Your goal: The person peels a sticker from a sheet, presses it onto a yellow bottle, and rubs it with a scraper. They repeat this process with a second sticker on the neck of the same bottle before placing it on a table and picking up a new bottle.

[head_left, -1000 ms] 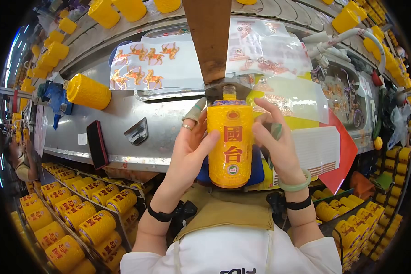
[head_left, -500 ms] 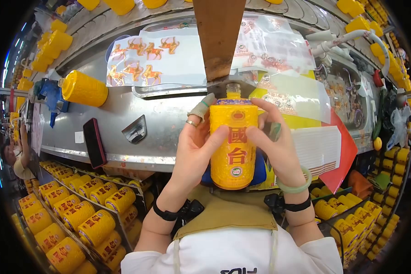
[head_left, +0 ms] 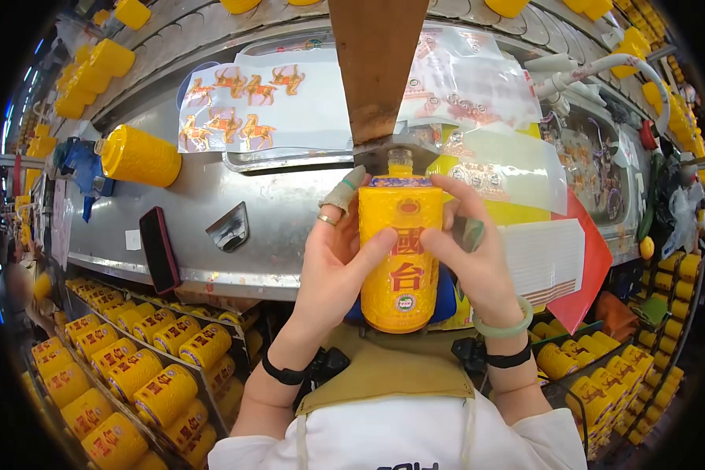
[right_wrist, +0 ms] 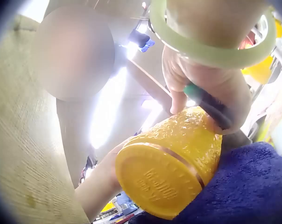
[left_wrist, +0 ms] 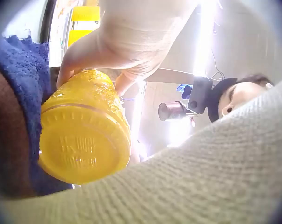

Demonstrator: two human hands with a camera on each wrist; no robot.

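dark phone (head_left: 159, 251) near shiny shard (head_left: 229, 228) on metal tabletop (head_left: 278, 207)

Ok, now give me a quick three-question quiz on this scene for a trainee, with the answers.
1. True or false: the left hand and the right hand both hold the lettered yellow bottle.
2. What is pictured on the white sheet at the upper left of the head view? A) fish B) golden animals C) flowers
3. Fill in: the pale green bangle is nearer the person's ____ hand.

Key: 1 true; 2 B; 3 right.
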